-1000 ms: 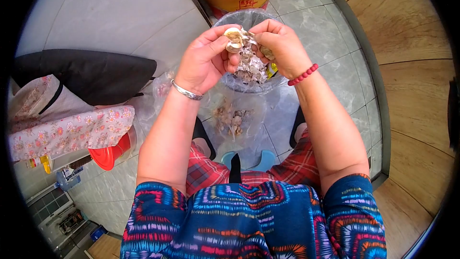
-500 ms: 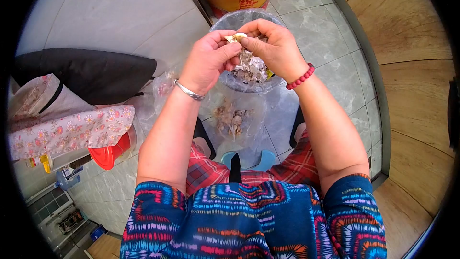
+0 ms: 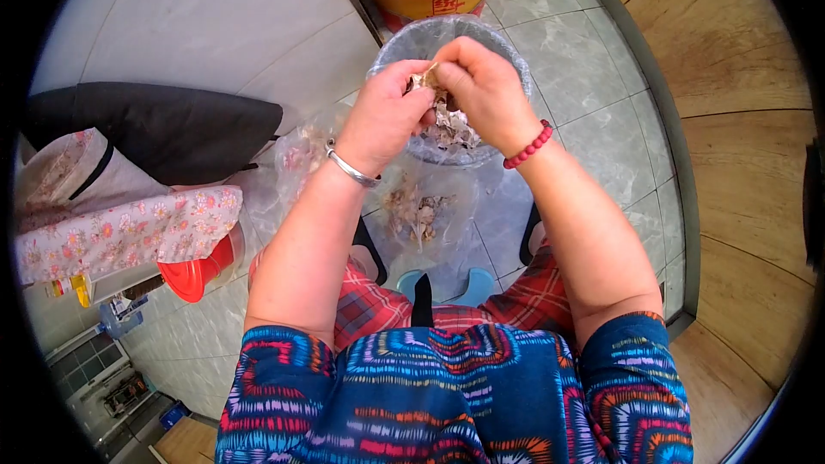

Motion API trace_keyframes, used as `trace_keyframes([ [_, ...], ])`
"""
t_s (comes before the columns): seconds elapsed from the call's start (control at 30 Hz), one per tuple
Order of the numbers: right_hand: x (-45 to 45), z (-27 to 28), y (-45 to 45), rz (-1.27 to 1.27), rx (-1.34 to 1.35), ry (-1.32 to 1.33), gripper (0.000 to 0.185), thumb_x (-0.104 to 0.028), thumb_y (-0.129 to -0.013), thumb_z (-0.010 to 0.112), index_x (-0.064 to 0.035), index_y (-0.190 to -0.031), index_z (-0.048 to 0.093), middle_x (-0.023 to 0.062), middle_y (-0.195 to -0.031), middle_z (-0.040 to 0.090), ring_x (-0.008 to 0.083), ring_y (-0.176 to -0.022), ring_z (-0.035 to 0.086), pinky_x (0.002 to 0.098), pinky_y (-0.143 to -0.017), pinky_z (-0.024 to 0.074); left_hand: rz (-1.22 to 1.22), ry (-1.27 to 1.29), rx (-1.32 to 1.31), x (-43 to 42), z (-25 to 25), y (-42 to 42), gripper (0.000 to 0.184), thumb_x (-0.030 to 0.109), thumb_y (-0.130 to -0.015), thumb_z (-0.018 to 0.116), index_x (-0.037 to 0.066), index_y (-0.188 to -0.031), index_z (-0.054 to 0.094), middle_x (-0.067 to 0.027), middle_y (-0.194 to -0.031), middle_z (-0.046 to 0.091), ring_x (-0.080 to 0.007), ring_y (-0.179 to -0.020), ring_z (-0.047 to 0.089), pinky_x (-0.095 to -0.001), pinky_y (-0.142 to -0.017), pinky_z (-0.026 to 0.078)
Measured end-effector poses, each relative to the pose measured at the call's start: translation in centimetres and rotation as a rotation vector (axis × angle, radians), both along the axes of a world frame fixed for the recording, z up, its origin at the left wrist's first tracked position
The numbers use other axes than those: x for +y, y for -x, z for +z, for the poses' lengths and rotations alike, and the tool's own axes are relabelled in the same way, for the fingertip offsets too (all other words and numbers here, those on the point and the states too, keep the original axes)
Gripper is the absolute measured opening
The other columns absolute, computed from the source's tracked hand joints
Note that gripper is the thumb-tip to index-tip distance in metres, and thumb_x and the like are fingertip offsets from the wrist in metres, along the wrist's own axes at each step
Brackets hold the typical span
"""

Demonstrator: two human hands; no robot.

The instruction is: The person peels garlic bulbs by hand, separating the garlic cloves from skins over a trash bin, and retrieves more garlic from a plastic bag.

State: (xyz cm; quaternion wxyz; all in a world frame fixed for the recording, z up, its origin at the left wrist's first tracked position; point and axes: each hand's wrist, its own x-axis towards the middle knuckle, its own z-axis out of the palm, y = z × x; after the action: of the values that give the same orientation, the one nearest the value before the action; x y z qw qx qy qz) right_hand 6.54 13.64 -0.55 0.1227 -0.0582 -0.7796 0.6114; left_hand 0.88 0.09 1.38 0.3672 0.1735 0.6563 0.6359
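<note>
I can't read the boxed red character on the yellow bucket [image 3: 411,3]; left hand [image 3: 384,120] and right hand [image 3: 487,90] pinch a flaky, papery piece [image 3: 422,80] above the plastic-lined bin [image 3: 513,53].

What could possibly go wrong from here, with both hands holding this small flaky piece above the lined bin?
First, the flaky piece might slip, as only the fingers of the left hand and right hand seem to support it; it could drop among the scraps in the bin. Second, loose flakes could scatter past the bin's rim onto the tiled floor.
</note>
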Motion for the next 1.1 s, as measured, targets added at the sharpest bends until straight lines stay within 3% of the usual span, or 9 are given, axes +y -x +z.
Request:
trace_keyframes([
  [0.23,0.5,0.7,0.0,-0.051,-0.118,0.515,0.017,-0.018,-0.089,0.044,-0.0039,-0.087,0.053,0.0016,-0.073,0.054,0.0073,-0.06,0.048,0.0196,-0.053,0.0402,0.01,-0.144,-0.126,0.4,-0.2,-0.1,0.032,0.0,-0.079,0.043,0.001,-0.111,0.045,-0.0051,-0.087,0.055,-0.0098,-0.066,0.052,-0.0202,-0.054,0.04],
  [0.3,0.9,0.7,0.0,0.012,-0.182,0.797,0.017,-0.02,-0.088,0.045,-0.0052,-0.088,0.052,0.0016,-0.072,0.053,0.0092,-0.058,0.049,0.0203,-0.052,0.0409,0.011,-0.197,-0.168,0.5,-0.2,0.0,0.032,-0.001,-0.078,0.042,0.001,-0.11,0.044,-0.0059,-0.089,0.055,-0.0107,-0.068,0.052,-0.0209,-0.055,0.04],
  [0.5,1.2,1.0,-0.2,0.006,-0.333,0.99,0.013,-0.019,-0.087,0.048,-0.0068,-0.084,0.05,0.0012,-0.069,0.052,0.0109,-0.057,0.051,0.0225,-0.05,0.0418,0.132,-0.304,-0.378,-0.1,-0.7,0.7,0.025,-0.003,-0.075,0.042,0.003,-0.099,0.045,-0.0077,-0.089,0.053,-0.0142,-0.068,0.051,-0.0246,-0.057,0.041],
  [0.63,1.3,1.1,-0.3,0.026,-0.348,1.039,0.011,-0.018,-0.086,0.049,-0.0072,-0.082,0.05,0.0012,-0.068,0.052,0.0109,-0.057,0.051,0.0222,-0.049,0.0409,0.181,-0.435,-0.399,-0.3,-0.7,1.1,0.024,-0.002,-0.074,0.046,0.004,-0.097,0.045,-0.0063,-0.084,0.051,-0.0131,-0.063,0.048,-0.0247,-0.055,0.039],
  [0.7,1.2,1.0,-0.2,0.049,-0.318,0.85,0.011,-0.017,-0.086,0.051,-0.0068,-0.083,0.051,0.0016,-0.07,0.053,0.0111,-0.057,0.051,0.0218,-0.049,0.0405,0.215,-0.438,-0.399,-0.3,-0.5,1.1,0.022,0.0,-0.076,0.049,0.004,-0.098,0.046,-0.005,-0.079,0.051,-0.0121,-0.061,0.047,-0.0241,-0.054,0.038],
  [0.77,1.0,0.9,-0.1,0.081,-0.308,0.787,0.011,-0.016,-0.085,0.051,-0.0058,-0.083,0.052,0.0021,-0.071,0.054,0.0106,-0.057,0.051,0.0216,-0.05,0.0407,0.116,-0.267,-0.195,-0.2,-0.5,0.9,0.018,0.006,-0.078,0.057,0.004,-0.095,0.05,-0.0016,-0.071,0.052,-0.009,-0.057,0.045,-0.0214,-0.051,0.037],
  [0.87,0.8,0.9,0.0,0.091,-0.29,0.716,0.01,-0.014,-0.084,0.052,-0.0036,-0.084,0.054,0.0033,-0.074,0.056,0.0097,-0.058,0.051,0.0209,-0.051,0.0414,0.173,-0.1,0.031,0.6,0.2,0.1,0.015,0.011,-0.079,0.06,0.005,-0.09,0.053,0.0014,-0.064,0.051,-0.0062,-0.053,0.044,-0.019,-0.048,0.035],
  [1.1,0.8,1.6,-0.2,0.059,-0.266,0.645,0.013,-0.009,-0.079,0.056,-0.0006,-0.089,0.056,0.0049,-0.074,0.059,0.0081,-0.059,0.052,0.0196,-0.053,0.0425,0.205,-0.108,0.058,0.3,-0.4,0.4,0.012,0.01,-0.079,0.061,0.005,-0.087,0.055,0.0025,-0.065,0.052,-0.0046,-0.053,0.044,-0.0176,-0.047,0.034],
])
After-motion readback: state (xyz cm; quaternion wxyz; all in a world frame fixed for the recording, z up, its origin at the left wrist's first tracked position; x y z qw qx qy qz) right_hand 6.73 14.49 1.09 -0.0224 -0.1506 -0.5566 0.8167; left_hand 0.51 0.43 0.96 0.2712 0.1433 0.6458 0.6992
